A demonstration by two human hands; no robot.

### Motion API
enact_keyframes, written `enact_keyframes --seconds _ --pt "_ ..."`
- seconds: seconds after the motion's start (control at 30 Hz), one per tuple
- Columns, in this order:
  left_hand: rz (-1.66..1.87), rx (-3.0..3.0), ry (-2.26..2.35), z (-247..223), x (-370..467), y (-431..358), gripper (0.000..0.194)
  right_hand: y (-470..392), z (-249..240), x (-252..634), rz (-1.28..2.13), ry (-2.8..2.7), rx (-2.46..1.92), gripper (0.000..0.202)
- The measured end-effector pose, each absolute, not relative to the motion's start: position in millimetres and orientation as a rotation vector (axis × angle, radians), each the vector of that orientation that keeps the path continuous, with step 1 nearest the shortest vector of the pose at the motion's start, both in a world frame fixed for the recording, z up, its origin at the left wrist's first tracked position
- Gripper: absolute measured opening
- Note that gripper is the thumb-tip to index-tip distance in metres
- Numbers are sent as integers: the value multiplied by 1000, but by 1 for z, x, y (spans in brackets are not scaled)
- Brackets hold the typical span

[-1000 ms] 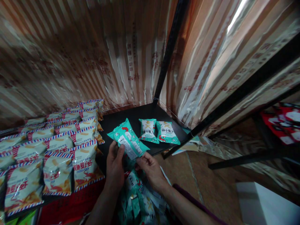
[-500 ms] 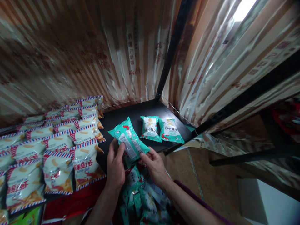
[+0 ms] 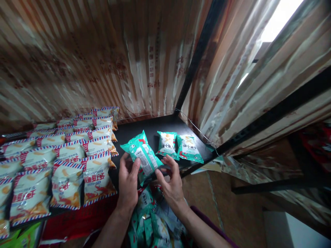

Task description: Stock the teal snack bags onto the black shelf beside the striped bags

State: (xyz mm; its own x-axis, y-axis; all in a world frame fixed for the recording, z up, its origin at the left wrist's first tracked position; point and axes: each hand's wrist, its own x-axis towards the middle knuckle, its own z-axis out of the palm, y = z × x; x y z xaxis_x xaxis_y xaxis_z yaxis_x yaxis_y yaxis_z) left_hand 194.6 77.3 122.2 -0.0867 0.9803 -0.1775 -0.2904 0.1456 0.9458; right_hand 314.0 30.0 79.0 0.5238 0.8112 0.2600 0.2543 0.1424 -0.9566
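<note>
My left hand (image 3: 129, 179) is closed on the left side of a teal snack bag (image 3: 144, 160), thumb on top. Its printed back, with a pale text panel, faces up, and it is tilted above the shelf. By the bag's lower right corner is my right hand (image 3: 170, 182), fingers spread and thumb at the bag's edge; whether the thumb touches it I cannot tell. Two matching bags lie face up side by side on the black shelf (image 3: 144, 124): one snack bag (image 3: 167, 144) and another snack bag (image 3: 189, 148) to its right. Below my hands are several more teal bags (image 3: 152, 220).
Rows of white snack bags (image 3: 97, 177) with striped edges fill the shelf's left side. A black upright post (image 3: 191, 69) stands at the back corner, before plastic-wrapped walls. A thin wire (image 3: 196, 129) runs along the shelf's edge. A white box (image 3: 297, 227) sits lower right.
My right hand has loosened from the bag's corner and its fingers have spread. The bag stays in my left hand, turned slightly more upright. The view has shifted a little.
</note>
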Motion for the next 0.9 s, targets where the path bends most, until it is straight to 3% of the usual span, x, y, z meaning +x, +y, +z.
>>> enact_keyframes --seconds 0.1,0.2,0.5,0.73,0.9 --pt "1261 879 1164 125 194 73 47 25 83 319 100 -1440 -1409 58" --pt "1247 920 1136 125 195 70 46 20 87 322 -13 -1697 -1332 66" --pt "1227 966 1090 117 197 68 49 18 89 319 52 -1816 -1324 67" --pt "1216 932 1145 127 193 66 41 19 91 322 302 -1788 -1267 65" --pt "1220 1052 1193 132 191 62 38 20 93 324 538 -1696 -1187 83"
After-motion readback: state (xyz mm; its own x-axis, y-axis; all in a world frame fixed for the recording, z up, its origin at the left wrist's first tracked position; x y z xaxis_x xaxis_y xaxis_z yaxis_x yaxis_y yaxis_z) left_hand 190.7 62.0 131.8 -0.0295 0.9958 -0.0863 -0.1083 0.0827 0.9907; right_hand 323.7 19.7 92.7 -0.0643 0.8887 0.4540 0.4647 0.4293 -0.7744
